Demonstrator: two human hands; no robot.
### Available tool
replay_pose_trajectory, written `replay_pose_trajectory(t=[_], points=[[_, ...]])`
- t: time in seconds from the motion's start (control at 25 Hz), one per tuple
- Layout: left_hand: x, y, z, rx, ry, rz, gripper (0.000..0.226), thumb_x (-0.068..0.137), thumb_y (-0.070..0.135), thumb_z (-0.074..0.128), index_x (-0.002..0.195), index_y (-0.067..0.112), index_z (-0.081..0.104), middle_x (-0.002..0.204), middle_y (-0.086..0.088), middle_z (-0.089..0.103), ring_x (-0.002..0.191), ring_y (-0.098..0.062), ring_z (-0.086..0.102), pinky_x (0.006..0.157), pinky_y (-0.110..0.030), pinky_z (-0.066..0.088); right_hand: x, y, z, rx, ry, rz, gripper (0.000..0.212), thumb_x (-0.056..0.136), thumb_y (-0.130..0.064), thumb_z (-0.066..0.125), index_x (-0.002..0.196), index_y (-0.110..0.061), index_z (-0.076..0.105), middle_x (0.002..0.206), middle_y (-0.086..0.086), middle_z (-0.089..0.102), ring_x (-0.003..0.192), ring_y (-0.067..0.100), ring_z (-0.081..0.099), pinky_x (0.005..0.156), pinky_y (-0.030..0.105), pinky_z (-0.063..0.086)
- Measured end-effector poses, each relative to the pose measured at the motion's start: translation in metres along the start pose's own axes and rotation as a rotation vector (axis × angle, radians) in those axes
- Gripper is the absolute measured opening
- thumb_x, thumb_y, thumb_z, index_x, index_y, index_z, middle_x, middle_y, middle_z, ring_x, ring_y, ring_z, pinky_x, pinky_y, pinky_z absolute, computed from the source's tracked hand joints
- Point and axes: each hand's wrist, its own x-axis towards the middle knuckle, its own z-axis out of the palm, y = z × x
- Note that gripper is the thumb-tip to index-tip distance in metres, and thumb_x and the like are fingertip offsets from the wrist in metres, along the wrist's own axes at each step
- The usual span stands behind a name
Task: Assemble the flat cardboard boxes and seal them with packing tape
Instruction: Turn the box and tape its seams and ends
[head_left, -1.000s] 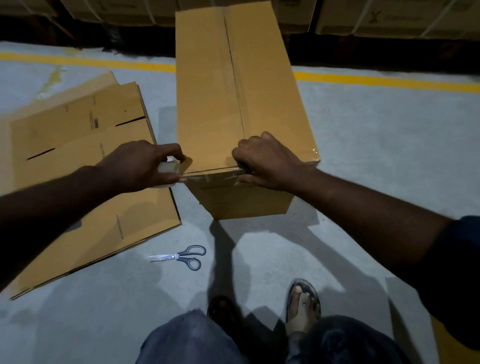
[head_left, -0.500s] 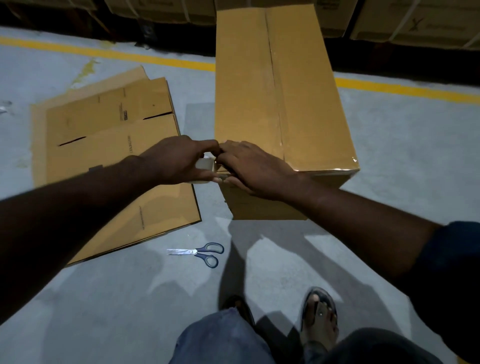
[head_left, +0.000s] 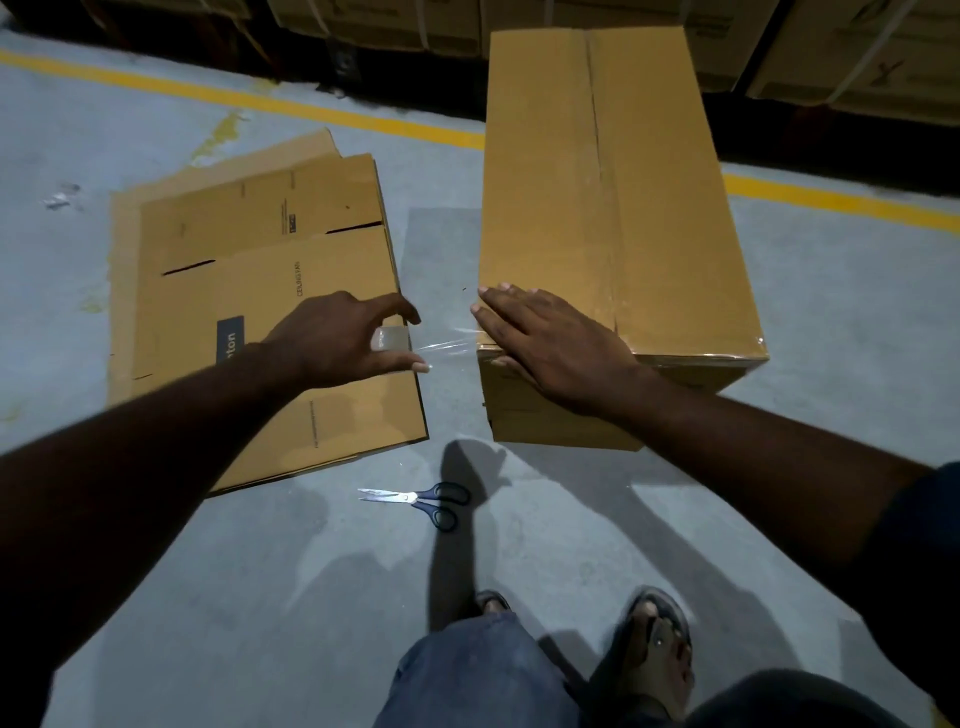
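A long assembled cardboard box lies on the grey floor, its top seam covered with clear tape. My right hand lies flat with straight fingers on the box's near left corner, pressing the tape down. My left hand grips a roll of clear packing tape just left of the box. A short strip of clear tape stretches from the roll to the box corner.
A stack of flat cardboard boxes lies on the floor to the left. Blue-handled scissors lie on the floor in front of my feet. A yellow floor line and stacked cartons run along the back.
My right hand slid left along the box's near edge to the corner and flattened. My left hand pulled the tape roll away from the box, drawing out a strip of tape.
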Motion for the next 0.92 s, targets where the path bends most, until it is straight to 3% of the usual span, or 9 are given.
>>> replay_pose_trajectory(t=[0.16,0.28,0.44,0.72,0.84,0.92], points=[[0.008,-0.002,-0.006,-0.011,-0.019,0.053,0.079,0.074,0.085,0.043,0.128,0.029,0.057,0.078,0.008,0.064,0.061,0.000,0.052,0.054,-0.019,0.033,0.014,-0.021,-0.003,-0.111,0.104,0.083,0.048,0.101,-0.051,0.045,0.130,-0.013,0.055,0.135,0.019,0.051,0.118,0.036,0.051,0.095,0.047,0.040],[0.010,-0.010,-0.003,-0.029,-0.004,0.116,0.079,0.074,0.090,0.036,0.119,0.031,0.064,0.081,0.011,0.067,0.063,-0.001,0.055,0.056,-0.022,0.039,0.034,-0.034,0.002,-0.157,0.095,-0.034,0.041,0.099,-0.046,0.051,0.113,-0.010,0.062,0.135,0.020,0.053,0.123,0.036,0.050,0.103,0.051,0.036],[0.010,-0.015,0.001,-0.062,0.001,0.166,0.080,0.074,0.090,0.032,0.118,0.032,0.065,0.091,0.007,0.073,0.069,-0.009,0.063,0.063,-0.029,0.051,0.046,-0.039,0.012,-0.102,0.075,-0.064,0.034,0.101,-0.037,0.052,0.115,-0.008,0.064,0.123,0.016,0.063,0.117,0.035,0.055,0.107,0.053,0.038],[0.009,-0.007,0.006,-0.101,0.017,0.176,0.080,0.076,0.088,0.033,0.119,0.030,0.067,0.093,0.007,0.074,0.068,-0.010,0.063,0.059,-0.022,0.042,0.041,-0.036,0.014,-0.097,0.090,-0.058,0.018,0.098,-0.026,0.062,0.106,-0.014,0.073,0.108,0.009,0.072,0.119,0.034,0.056,0.108,0.052,0.038],[0.005,-0.006,0.010,-0.165,0.012,0.140,0.082,0.075,0.091,0.033,0.120,0.032,0.066,0.098,0.008,0.074,0.068,-0.007,0.063,0.061,-0.021,0.043,0.042,-0.039,0.011,-0.096,0.075,-0.038,0.029,0.100,-0.033,0.057,0.113,-0.010,0.069,0.113,0.012,0.069,0.120,0.033,0.054,0.110,0.052,0.036],[0.004,-0.006,0.011,-0.218,0.022,0.123,0.082,0.075,0.091,0.035,0.121,0.032,0.065,0.102,0.007,0.074,0.068,-0.003,0.061,0.065,-0.027,0.050,0.039,-0.043,0.007,-0.078,0.024,0.030,0.051,0.099,-0.045,0.052,0.130,-0.005,0.058,0.132,0.016,0.060,0.130,0.034,0.047,0.116,0.054,0.028]])
